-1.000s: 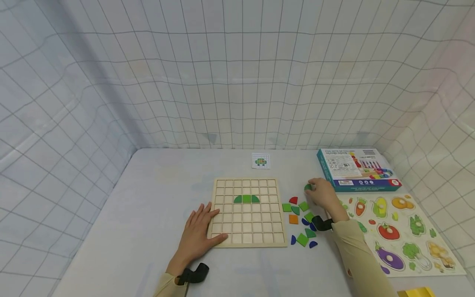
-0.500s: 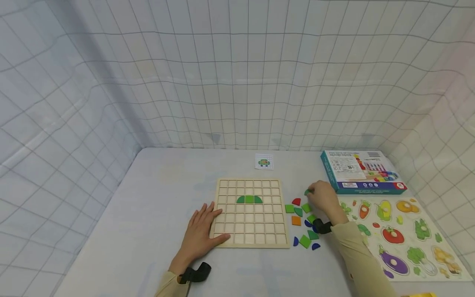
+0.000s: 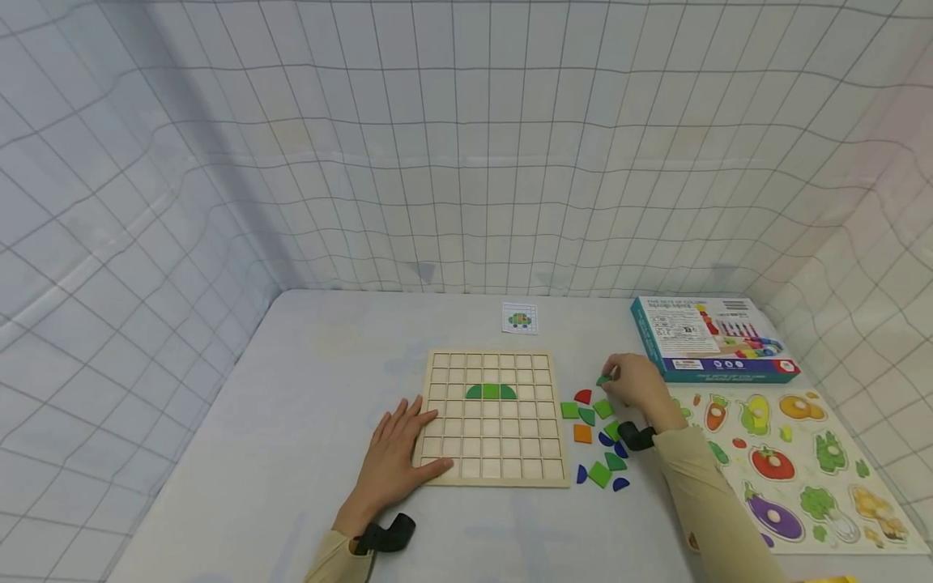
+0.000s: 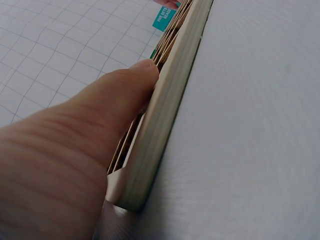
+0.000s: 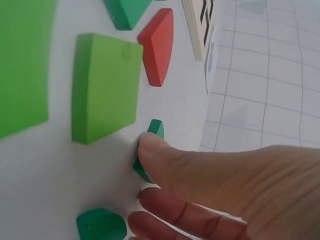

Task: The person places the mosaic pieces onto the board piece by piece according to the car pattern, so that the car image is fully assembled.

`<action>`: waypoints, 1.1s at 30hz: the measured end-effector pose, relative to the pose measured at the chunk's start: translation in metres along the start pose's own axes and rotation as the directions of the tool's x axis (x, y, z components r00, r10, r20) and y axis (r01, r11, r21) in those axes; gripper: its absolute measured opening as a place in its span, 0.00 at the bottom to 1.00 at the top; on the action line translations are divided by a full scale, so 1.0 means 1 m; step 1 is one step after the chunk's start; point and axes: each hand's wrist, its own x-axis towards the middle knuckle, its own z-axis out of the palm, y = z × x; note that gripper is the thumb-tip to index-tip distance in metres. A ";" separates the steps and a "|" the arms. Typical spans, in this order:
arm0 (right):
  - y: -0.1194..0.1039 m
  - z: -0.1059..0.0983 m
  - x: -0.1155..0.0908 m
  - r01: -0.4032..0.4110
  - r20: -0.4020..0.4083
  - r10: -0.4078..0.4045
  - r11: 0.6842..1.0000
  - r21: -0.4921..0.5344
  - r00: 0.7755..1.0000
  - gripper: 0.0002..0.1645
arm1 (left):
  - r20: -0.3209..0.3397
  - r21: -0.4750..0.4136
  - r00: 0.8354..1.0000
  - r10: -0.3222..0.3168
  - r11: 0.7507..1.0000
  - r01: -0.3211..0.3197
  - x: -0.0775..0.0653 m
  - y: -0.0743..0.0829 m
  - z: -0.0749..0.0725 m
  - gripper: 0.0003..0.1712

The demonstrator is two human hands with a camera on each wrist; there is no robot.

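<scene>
A wooden grid board (image 3: 491,425) lies on the table, with two dark green quarter-circle blocks and a light green square (image 3: 492,391) in a row in its cells. My left hand (image 3: 394,453) rests spread at the board's near left corner, thumb (image 4: 142,75) over the front frame. Right of the loose pieces, my right hand (image 3: 636,389) pinches a dark green quarter-circle block (image 3: 602,380) close over the table. In the right wrist view the thumb covers the middle of that block, and another dark green block (image 5: 102,225) lies near the fingers.
Between board and right hand lie loose blocks: a red quarter circle (image 3: 583,396), an orange square (image 3: 582,434), several green and blue ones. Behind the board is a small picture card (image 3: 521,318). A box (image 3: 714,340) and a vegetable puzzle board (image 3: 794,470) stand right.
The whole view has shifted slightly. In my right hand the green block has tilted, showing less of its face, and dipped a little. My left hand stays on the board.
</scene>
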 end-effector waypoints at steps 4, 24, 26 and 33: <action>0.002 0.000 0.004 -0.003 0.031 0.002 1.000 0.007 1.000 0.08 | -0.020 0.001 1.000 0.012 1.000 -0.012 0.000 0.000 0.001 0.47; 0.003 -0.010 0.004 0.057 0.093 -0.055 0.998 -0.027 0.994 0.07 | 0.003 0.000 1.000 -0.003 1.000 0.003 -0.001 -0.003 0.003 0.47; 0.001 -0.011 0.005 0.060 0.111 -0.055 0.997 -0.047 0.992 0.07 | 0.000 0.001 1.000 0.000 1.000 0.000 0.000 -0.003 0.003 0.47; -0.001 -0.014 0.008 0.090 0.150 -0.075 0.992 -0.092 0.986 0.08 | -0.017 0.009 1.000 0.015 1.000 -0.015 0.000 -0.004 0.003 0.47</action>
